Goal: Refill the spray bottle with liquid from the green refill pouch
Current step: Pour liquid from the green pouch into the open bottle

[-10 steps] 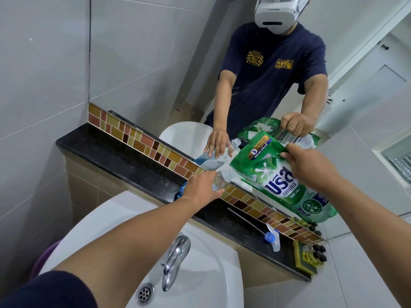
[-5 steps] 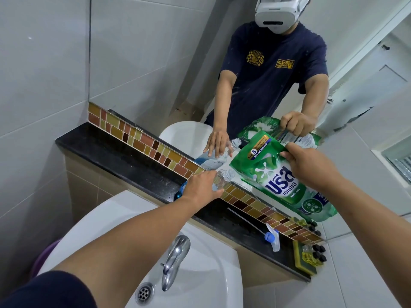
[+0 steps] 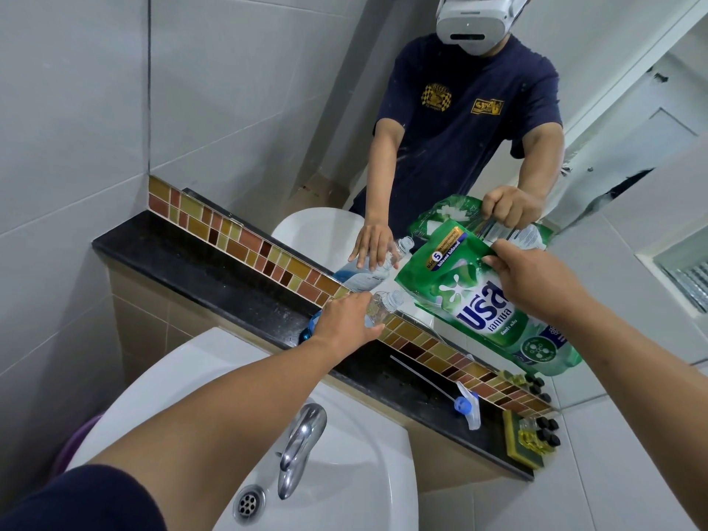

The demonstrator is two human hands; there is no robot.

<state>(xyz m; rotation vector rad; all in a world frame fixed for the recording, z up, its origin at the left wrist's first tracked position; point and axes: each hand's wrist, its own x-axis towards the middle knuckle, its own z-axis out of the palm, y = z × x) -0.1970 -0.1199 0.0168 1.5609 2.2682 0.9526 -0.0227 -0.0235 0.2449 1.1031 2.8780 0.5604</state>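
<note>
Fingers (image 3: 358, 302) of left hand (image 3: 344, 320) wrapped around clear spray bottle (image 3: 377, 308) at frame centre, closed on its body just below the open neck; fingertips mostly hidden behind the bottle. Bottle stood on black ledge (image 3: 199, 262), leaned up and right, bare neck pointed at the pouch, spray head off. Blue at the bottle's base, just visible left of the wrist. Right hand (image 3: 532, 281), right of centre, pinched the upper right corner of green refill pouch (image 3: 486, 300), thumb on the printed face, other fingers behind and out of sight. Pouch held clear of the ledge, tilted, its upper left corner lowest toward the bottle neck, near it but apart; could not tell if the pouch corner was open. No liquid seen passing between them. Removed spray head (image 3: 465, 406) with its long dip tube lay flat on the ledge, lower right, well apart from the bottle. Yellow sponge (image 3: 515, 435) with small dark-capped vials (image 3: 540, 435) on top, at the ledge's far right end. Mosaic tile strip (image 3: 245, 239) ran along the back of the ledge under the mirror (image 3: 306, 109); both hands, bottle and pouch reflected in it. White sink (image 3: 344, 473) with chrome tap (image 3: 302, 438) and drain (image 3: 251, 500) at bottom centre.
</note>
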